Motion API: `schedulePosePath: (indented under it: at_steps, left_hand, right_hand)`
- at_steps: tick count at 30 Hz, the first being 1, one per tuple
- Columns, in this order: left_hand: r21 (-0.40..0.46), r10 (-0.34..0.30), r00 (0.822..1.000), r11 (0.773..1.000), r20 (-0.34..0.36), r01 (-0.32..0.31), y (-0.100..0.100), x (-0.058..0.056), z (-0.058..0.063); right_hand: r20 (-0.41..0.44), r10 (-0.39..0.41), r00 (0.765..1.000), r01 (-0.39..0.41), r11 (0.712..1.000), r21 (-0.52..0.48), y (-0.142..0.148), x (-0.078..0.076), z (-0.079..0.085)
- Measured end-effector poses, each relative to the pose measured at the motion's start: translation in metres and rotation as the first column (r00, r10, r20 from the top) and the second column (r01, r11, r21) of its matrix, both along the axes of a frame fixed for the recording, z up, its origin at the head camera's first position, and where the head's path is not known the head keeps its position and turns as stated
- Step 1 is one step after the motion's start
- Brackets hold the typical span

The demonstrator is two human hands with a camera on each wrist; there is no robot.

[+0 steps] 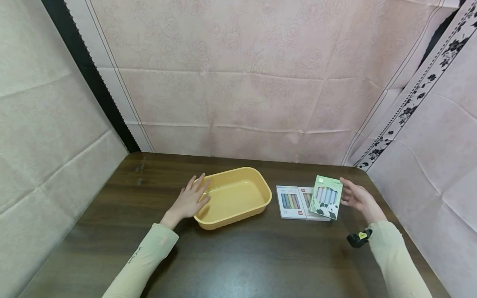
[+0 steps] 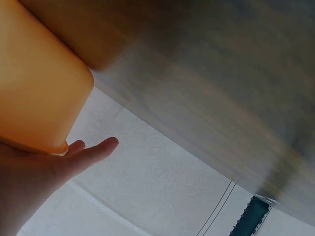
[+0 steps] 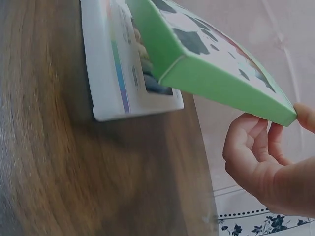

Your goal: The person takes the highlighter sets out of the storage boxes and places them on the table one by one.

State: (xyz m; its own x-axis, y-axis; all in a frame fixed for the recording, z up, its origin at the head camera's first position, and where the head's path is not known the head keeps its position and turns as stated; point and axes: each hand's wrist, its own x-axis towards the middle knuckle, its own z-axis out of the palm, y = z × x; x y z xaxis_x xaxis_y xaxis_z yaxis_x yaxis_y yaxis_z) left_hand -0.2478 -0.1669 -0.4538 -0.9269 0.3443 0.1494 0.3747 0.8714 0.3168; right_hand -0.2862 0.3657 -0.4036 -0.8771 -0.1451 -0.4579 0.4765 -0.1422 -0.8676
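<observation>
A shallow yellow plastic basin (image 1: 238, 194) stands on the table. My left hand (image 1: 189, 198) is at its left end, fingers spread and straight over the rim. In the left wrist view, the thumb (image 2: 101, 151) of that hand sticks out beside the basin's (image 2: 39, 78) rim. With thumb and fingertips, my right hand (image 1: 355, 196) pinches the right edge of a green box of pastel sticks (image 1: 323, 209) with a panda print. Tilted in the right wrist view, the green box (image 3: 226, 93) overlaps a white box (image 3: 110, 98) of coloured sticks.
Another white box (image 1: 292, 213) of coloured sticks lies side by side with the overlapped one, between the basin and my right hand. Patterned cloth (image 1: 242, 103) hangs behind the dark wooden table (image 1: 238, 265) and at both sides.
</observation>
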Motion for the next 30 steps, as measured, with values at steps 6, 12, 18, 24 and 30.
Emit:
schedulePosePath:
  at_steps: [6,12,18,24,30]
  left_hand:
    - [-0.001,-0.003,1.0,1.0,-0.003,0.003,0.0,-0.001,0.0]
    - [-0.002,-0.001,1.0,1.0,0.001,0.001,0.0,-0.001,0.001]
    - [0.001,0.002,1.0,1.0,0.002,-0.002,0.0,-0.001,0.0]
    - [-0.008,0.001,1.0,1.0,0.016,-0.001,0.0,-0.001,0.001]
    - [-0.006,-0.001,1.0,1.0,0.011,0.001,0.0,0.001,0.001]
  right_hand:
    - [-0.014,0.033,0.999,-0.033,0.999,0.003,0.013,-0.004,-0.007]
    - [0.029,-0.014,0.999,0.013,1.0,0.02,0.017,-0.001,-0.002]
    - [0.046,-0.012,0.999,0.012,1.0,0.01,0.024,-0.002,-0.007]
    - [0.08,-0.031,0.996,0.03,0.999,0.016,0.031,-0.004,-0.01]
    - [0.092,-0.028,0.995,0.022,0.998,0.06,0.034,-0.004,-0.009]
